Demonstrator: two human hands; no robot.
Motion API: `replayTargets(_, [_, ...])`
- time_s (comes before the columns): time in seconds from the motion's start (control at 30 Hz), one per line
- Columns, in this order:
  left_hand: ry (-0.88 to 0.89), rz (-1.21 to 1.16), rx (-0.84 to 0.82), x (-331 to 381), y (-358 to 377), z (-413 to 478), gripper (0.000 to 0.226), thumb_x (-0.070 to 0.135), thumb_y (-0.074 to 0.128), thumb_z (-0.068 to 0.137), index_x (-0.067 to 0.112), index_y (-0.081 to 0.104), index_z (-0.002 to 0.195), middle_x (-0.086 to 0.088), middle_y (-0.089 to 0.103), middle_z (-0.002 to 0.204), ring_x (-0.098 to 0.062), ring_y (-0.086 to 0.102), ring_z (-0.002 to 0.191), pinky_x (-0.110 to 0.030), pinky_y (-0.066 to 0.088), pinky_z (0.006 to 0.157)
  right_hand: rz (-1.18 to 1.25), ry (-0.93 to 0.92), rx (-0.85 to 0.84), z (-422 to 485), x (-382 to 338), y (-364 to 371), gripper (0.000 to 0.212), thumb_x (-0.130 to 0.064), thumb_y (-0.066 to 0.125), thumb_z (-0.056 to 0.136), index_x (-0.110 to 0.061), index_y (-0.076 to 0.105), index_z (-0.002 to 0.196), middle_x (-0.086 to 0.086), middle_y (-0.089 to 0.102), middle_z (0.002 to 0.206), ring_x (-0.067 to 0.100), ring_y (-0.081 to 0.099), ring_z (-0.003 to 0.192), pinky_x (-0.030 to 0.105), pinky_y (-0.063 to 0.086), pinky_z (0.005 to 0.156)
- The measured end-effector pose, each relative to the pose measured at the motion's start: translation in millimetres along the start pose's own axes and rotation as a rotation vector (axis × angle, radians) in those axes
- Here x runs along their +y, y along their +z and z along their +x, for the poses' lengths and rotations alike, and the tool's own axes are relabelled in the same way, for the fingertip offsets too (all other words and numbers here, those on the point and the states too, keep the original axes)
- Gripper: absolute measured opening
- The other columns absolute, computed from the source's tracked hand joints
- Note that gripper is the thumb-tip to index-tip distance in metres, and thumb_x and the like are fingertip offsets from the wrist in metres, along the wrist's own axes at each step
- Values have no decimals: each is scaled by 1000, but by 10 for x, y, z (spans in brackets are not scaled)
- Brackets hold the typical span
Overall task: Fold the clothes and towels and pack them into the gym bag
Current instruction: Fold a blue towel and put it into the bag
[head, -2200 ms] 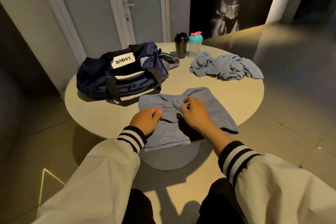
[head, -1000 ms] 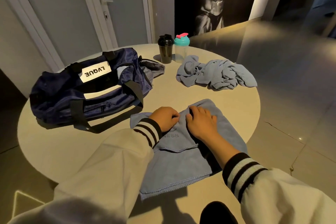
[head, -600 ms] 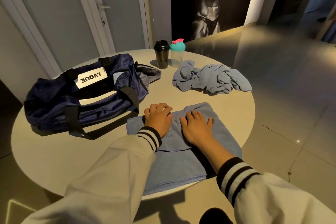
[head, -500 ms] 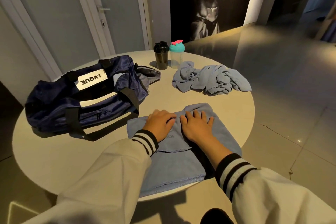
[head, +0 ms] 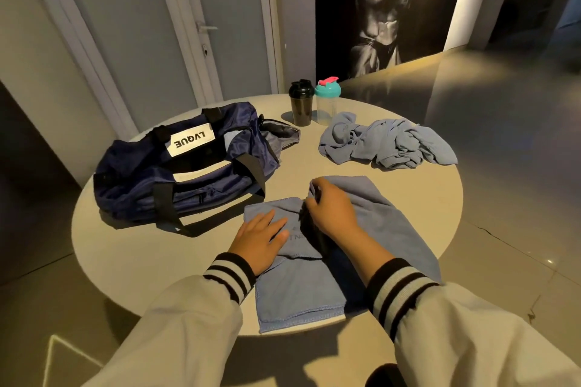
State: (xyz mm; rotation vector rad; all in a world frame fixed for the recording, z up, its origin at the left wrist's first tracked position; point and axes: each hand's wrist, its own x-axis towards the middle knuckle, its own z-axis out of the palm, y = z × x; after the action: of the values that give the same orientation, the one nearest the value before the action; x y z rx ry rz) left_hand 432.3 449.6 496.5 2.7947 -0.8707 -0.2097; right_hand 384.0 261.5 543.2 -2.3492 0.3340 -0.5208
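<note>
You are pressing your left hand (head: 262, 240) flat on the towel (head: 298, 292), palm down, with the fingers straight and a little spread. Your right hand (head: 330, 214) is pinching a raised fold of the same towel, just beyond the left hand and to its right. Its fingers are curling round the cloth and its knuckles are arching up. The two hands are lying close together with a dark shadow between them, and I cannot tell whether they are touching.

The towel is lying under both hands on the table (head: 141, 261), partly folded. A flap edge is running across it just nearer to you than your hands, and its near end is reaching the table rim between your sleeves (head: 229, 276). Some printed letters are showing between your hands, but they are too covered to read.

The bag (head: 141, 185) is sitting left of your left hand and beyond it. Its mouth is gaping open, its white label is facing up, and one black strap is reaching toward the towel's far left corner. Beyond your right hand, well apart from it, a pile (head: 386, 144) of crumpled blue cloth is lying. Past the pile's left end, a black shaker (head: 301, 107) and a teal-lidded shaker (head: 327, 97) are standing upright side by side. Far beyond both hands, a door (head: 232, 9) and a dark poster (head: 383, 3) are showing.
</note>
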Motion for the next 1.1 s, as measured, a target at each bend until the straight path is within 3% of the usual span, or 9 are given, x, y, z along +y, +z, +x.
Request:
replayTargets(0.2, [-28, 264, 74, -84, -21, -249, 55, 44, 15, 103, 32, 19, 157, 1, 15, 166, -25, 20, 148, -42, 18, 120, 872, 429, -296, 144, -167, 82, 61, -17, 54, 98, -18, 30, 154, 2, 54, 119, 24, 53, 110, 37, 46, 93])
replayTargets(0.27, [-22, 236, 77, -113, -35, -346, 52, 38, 23, 106, 30, 17, 158, 1, 17, 165, -22, 20, 149, -42, 14, 122, 627, 330, -227, 62, -90, 65, 56, -6, 45, 102, -20, 31, 155, 6, 47, 145, 27, 47, 132, 37, 43, 105])
replayTargets(0.4, [-66, -34, 117, -98, -24, -425, 50, 34, 22, 107, 38, 17, 157, 12, 19, 164, -9, 15, 151, -42, -1, 124, -46, 63, -177, -176, 118, 100, 36, -13, 47, 102, -15, 56, 137, 13, 55, 140, 33, 53, 122, 42, 44, 99])
replayTargets(0.53, [-119, 52, 65, -104, 9, -448, 50, 41, 16, 107, 40, 13, 157, 13, 9, 166, -12, 5, 153, -50, -3, 123, -467, 13, -431, -370, 234, 165, 60, -57, 28, 102, -31, 25, 156, 4, 15, 166, 28, 7, 153, 61, -5, 118])
replayTargets(0.67, [-203, 29, 96, -151, 21, -445, 51, 40, 21, 106, 39, 17, 157, 7, 5, 168, -20, 1, 154, -50, 2, 123, -514, -24, -355, -441, 174, 184, 64, -60, 25, 100, -33, 16, 158, 10, 0, 167, 32, -10, 153, 58, -12, 118])
replayTargets(0.77, [-127, -184, 242, -193, 26, -456, 42, 32, 33, 107, 29, 43, 147, 2, 40, 156, -20, 32, 144, -41, 22, 121, -461, -270, -338, -552, 47, 261, 65, -56, 28, 96, -25, 35, 153, 12, 26, 158, 34, 21, 147, 46, 15, 120])
replayTargets(0.87, [-108, -293, 292, -196, -5, -508, 32, 28, 39, 106, 23, 59, 130, 0, 61, 132, -18, 54, 120, -37, 37, 112, -461, -222, -463, -661, 2, 328, 57, -55, 25, 103, -34, 27, 156, 2, 18, 164, 25, 6, 152, 52, 1, 123])
replayTargets(0.97, [-146, -137, 166, -217, 35, -512, 42, 40, 34, 105, 34, 42, 145, 7, 42, 153, -15, 35, 142, -47, 16, 123, -503, -86, -552, -669, -1, 251, 59, -57, 21, 101, -42, 10, 158, -4, -4, 168, 18, -11, 154, 55, -12, 120])
replayTargets(1.1, [-145, -112, 123, -193, -8, -503, 52, 46, 38, 103, 36, 28, 153, 3, 23, 164, -22, 14, 153, -50, 9, 124, -512, -85, -406, -684, -105, 253, 57, -46, 32, 99, -33, 28, 155, 6, 14, 166, 26, 4, 153, 58, -5, 119])
